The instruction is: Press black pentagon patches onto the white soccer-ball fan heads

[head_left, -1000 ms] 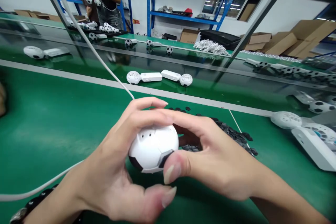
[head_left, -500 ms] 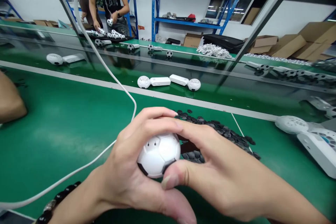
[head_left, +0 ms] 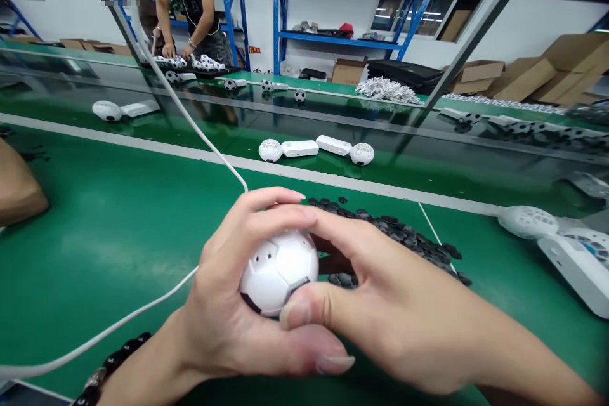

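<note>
Between both hands is a white ball-shaped housing [head_left: 280,271] with black soccer-style patches and a pair of small holes. My left hand [head_left: 228,292] wraps round it from the left, fingers over the top and thumb stretched below. My right hand [head_left: 375,292] grips it from the right; its thumb presses on a dark patch at the lower edge and its fingers reach over the top, partly hidden. A pile of black flat pieces [head_left: 404,235] lies on the green bench [head_left: 118,222] just behind my right hand.
White units with round heads, such as this one [head_left: 299,148], lie on the belt [head_left: 419,165] beyond the pale rail. Larger white units [head_left: 571,266] rest at right. A white cable [head_left: 200,130] crosses the left side. A bare arm [head_left: 19,184] shows at left; a co-worker [head_left: 190,13] stands across.
Both hands and the ball housing have shifted slightly left and up, with my right thumb still pressed on its edge. The belt's nearer units moved right. The co-worker's hands lowered to the tray.
</note>
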`<act>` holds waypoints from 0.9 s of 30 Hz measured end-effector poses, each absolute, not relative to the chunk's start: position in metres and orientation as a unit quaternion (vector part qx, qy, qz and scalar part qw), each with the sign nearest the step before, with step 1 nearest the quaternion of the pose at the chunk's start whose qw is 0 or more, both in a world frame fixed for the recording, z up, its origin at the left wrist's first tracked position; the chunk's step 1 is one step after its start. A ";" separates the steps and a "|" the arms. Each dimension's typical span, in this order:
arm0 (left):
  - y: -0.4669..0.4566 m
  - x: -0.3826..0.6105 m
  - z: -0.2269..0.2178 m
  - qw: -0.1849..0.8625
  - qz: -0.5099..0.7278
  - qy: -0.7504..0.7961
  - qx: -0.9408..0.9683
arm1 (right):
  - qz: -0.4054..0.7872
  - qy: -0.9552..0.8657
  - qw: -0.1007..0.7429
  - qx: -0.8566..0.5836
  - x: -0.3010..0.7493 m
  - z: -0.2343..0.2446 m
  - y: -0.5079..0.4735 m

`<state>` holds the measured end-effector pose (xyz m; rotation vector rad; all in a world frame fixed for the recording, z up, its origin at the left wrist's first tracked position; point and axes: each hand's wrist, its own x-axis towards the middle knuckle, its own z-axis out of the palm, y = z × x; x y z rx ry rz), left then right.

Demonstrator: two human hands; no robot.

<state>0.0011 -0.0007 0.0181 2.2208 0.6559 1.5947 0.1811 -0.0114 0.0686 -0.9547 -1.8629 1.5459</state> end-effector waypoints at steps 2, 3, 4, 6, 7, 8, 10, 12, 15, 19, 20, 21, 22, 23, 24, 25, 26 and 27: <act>-0.004 0.005 0.018 0.164 0.562 0.237 0.775 | 0.541 -0.693 0.284 -0.382 0.181 0.067 -0.017; -0.007 0.006 0.018 0.159 0.563 0.243 0.774 | 0.534 -0.693 0.298 -0.381 0.181 0.066 -0.019; -0.009 0.007 0.018 0.153 0.562 0.248 0.774 | 0.537 -0.691 0.312 -0.370 0.181 0.065 -0.020; -0.014 0.008 0.017 0.144 0.560 0.244 0.778 | 0.559 -0.684 0.331 -0.331 0.180 0.062 -0.022; -0.016 0.008 0.017 0.142 0.561 0.238 0.780 | 0.570 -0.681 0.335 -0.314 0.179 0.062 -0.022; -0.017 0.006 0.016 0.144 0.560 0.236 0.781 | 0.577 -0.679 0.336 -0.306 0.178 0.061 -0.021; -0.016 0.002 0.017 0.154 0.553 0.240 0.783 | 0.576 -0.679 0.339 -0.303 0.177 0.061 -0.016; -0.008 -0.003 0.020 0.171 0.551 0.255 0.776 | 0.574 -0.688 0.340 -0.286 0.183 0.060 -0.006; 0.015 -0.005 0.025 0.282 0.596 0.258 0.706 | 0.522 -0.718 0.358 -0.290 0.205 0.055 0.018; 0.035 0.004 0.032 0.592 0.556 0.336 0.478 | 0.296 -0.786 0.196 -0.507 0.240 0.040 0.041; 0.036 0.007 0.031 0.630 0.529 0.375 0.428 | 0.272 -0.790 0.131 -0.534 0.244 0.035 0.043; 0.036 0.009 0.029 0.650 0.511 0.408 0.388 | 0.267 -0.792 0.080 -0.543 0.247 0.030 0.044; 0.036 0.011 0.026 0.662 0.499 0.421 0.369 | 0.272 -0.794 0.045 -0.541 0.247 0.025 0.044; 0.035 0.012 0.021 0.669 0.492 0.418 0.369 | 0.273 -0.798 0.027 -0.536 0.247 0.020 0.044; 0.035 0.013 0.016 0.674 0.487 0.415 0.369 | 0.268 -0.802 0.015 -0.533 0.245 0.016 0.043; 0.036 0.014 0.011 0.680 0.482 0.413 0.366 | 0.260 -0.806 0.009 -0.531 0.244 0.012 0.043; 0.037 0.015 0.007 0.688 0.476 0.413 0.359 | 0.253 -0.810 0.011 -0.528 0.242 0.009 0.042; 0.038 0.015 0.003 0.698 0.466 0.416 0.350 | 0.249 -0.814 0.017 -0.525 0.241 0.007 0.042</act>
